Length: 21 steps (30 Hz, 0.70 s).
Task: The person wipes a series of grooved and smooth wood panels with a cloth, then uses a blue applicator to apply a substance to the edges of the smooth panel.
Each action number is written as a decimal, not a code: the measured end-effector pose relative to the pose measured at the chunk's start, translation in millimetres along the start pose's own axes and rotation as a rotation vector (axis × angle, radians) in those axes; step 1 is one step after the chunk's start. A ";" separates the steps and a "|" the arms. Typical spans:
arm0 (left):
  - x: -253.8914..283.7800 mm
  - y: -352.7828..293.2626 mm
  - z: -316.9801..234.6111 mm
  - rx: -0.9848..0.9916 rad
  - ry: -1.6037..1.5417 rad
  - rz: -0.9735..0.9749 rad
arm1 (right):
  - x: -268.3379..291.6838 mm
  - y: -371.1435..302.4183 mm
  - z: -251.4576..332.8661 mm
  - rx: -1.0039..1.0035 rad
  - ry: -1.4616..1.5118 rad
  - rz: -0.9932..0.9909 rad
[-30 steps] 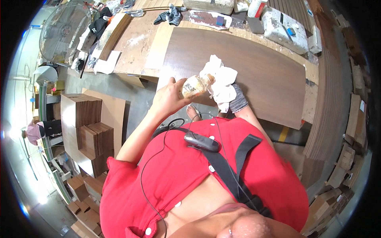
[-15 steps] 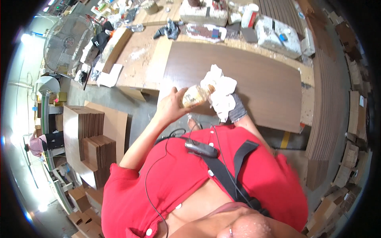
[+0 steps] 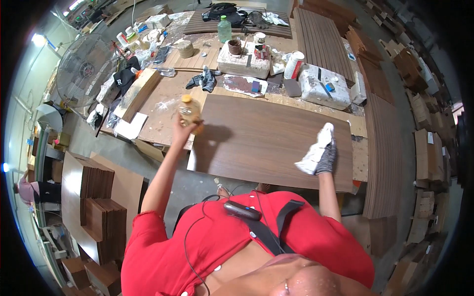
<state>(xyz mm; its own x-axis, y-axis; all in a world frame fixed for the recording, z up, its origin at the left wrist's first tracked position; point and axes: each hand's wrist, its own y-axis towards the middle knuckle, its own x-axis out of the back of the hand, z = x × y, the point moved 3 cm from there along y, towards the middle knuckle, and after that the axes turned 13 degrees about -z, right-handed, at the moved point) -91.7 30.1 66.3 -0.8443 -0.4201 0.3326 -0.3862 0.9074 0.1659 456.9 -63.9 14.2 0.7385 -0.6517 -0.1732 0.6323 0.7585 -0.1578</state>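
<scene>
My bare left hand is wrapped round a clear plastic bottle of yellowish liquid with an orange cap. It holds the bottle upright near the left end of a dark brown wood-grain panel. At the panel's right end, my right hand, in a grey knit glove, holds a white cloth down against the surface. The cloth covers most of the fingers. The panel lies flat across the near part of the worktable.
Behind the panel are a crumpled grey glove, foam blocks, a white canister and a green bottle. A fan stands at the left. Stacked panels line the right, with more stacks at lower left. One person works far left.
My hands have moved apart: the left has carried the bottle left and turned it upright, and the right has taken the cloth right onto the panel. The view has shifted, showing more of the table.
</scene>
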 end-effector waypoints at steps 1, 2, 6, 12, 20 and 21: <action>13.5 21.6 35.0 -0.025 -0.020 -0.110 | 28.7 8.6 1.1 0.157 -0.428 -0.206; 8.0 38.4 39.2 -0.056 -0.053 -0.149 | 70.3 40.1 -30.4 0.012 -0.215 -0.178; 30.1 109.6 94.7 -0.111 -0.021 -0.397 | 72.0 72.5 -101.2 0.745 -1.129 -0.027; 43.3 113.9 110.6 -0.078 -0.047 -0.297 | -199.7 -122.7 -114.4 0.865 -0.946 0.588; 59.9 156.1 135.1 -0.057 0.123 -0.321 | -202.7 -107.0 -183.4 1.140 -1.106 0.546; 79.3 150.5 149.2 -0.030 0.140 -0.313 | -189.1 -78.2 -159.1 0.921 -1.159 0.559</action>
<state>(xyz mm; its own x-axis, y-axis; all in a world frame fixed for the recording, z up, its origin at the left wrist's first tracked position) -272.2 135.0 -20.8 -0.6264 -0.6778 0.3851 -0.6057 0.7341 0.3068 230.5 -1.1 -95.4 0.4151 -0.2686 0.8692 -0.1681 0.9163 0.3634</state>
